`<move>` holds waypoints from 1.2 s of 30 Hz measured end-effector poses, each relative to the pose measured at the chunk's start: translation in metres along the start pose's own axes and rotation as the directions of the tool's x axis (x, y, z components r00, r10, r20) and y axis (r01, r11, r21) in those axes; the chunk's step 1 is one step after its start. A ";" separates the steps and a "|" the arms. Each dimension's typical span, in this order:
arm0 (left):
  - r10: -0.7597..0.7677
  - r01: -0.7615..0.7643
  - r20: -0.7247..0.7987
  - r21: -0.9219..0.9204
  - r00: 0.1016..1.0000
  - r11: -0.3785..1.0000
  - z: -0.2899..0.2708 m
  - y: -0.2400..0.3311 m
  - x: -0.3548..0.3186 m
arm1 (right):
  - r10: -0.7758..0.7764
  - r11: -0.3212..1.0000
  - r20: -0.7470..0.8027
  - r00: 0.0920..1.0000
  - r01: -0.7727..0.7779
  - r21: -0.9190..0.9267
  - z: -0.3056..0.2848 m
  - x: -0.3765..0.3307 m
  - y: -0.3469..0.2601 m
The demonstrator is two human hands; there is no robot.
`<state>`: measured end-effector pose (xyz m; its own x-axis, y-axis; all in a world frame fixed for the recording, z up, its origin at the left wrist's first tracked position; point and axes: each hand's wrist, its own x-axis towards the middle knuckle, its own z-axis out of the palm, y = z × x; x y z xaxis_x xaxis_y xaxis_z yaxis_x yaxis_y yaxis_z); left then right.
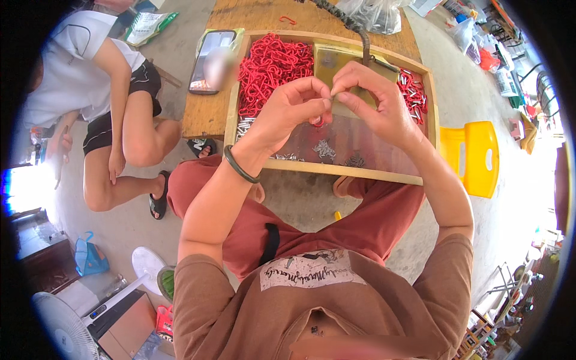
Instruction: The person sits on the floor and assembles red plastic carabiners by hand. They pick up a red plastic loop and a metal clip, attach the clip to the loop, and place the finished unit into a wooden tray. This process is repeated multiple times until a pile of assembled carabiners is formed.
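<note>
Over a wooden-rimmed tray (342, 172), my left hand (294, 108) and my right hand (375, 99) meet with fingertips pinched together. Something tiny sits between them, too small to name. A bit of red shows just below my left fingers; whether it is held I cannot tell. Red bent-wire hooks (273, 63) fill the tray's left part. Small silver pieces (324, 149) and darker small pieces (355, 160) lie in the near part. Silver pins (245, 127) sit at the left edge. On the right are red hooks with silver parts (413, 96).
A yellowish plate (327, 57) and a dark metal lever (366, 45) stand at the tray's back. A phone (213, 63) lies left on the wooden table (201, 117). Another person (78, 66) sits at the left. A yellow chair (483, 159) stands right, a fan (63, 330) lower left.
</note>
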<state>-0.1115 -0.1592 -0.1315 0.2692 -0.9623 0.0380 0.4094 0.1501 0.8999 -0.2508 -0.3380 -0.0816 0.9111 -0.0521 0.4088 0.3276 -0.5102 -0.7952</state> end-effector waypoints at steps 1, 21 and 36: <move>-0.002 0.002 0.005 -0.002 1.000 1.000 0.000 -0.001 0.001 | -0.005 1.000 0.003 1.000 0.005 0.001 -0.001 0.000 0.000; 0.001 0.000 0.026 -0.030 1.000 1.000 -0.003 -0.004 -0.002 | -0.052 0.991 0.059 0.997 0.059 -0.122 -0.003 -0.001 -0.004; 0.462 -0.267 -0.186 0.609 0.867 0.746 0.020 -0.002 -0.001 | 0.319 0.948 -0.109 0.941 -0.315 0.053 0.009 -0.002 -0.013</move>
<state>-0.1297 -0.1631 -0.1250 0.5846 -0.7229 0.3683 -0.2976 0.2312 0.9263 -0.2550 -0.3241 -0.0764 0.9351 -0.3054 0.1799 0.0367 -0.4215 -0.9061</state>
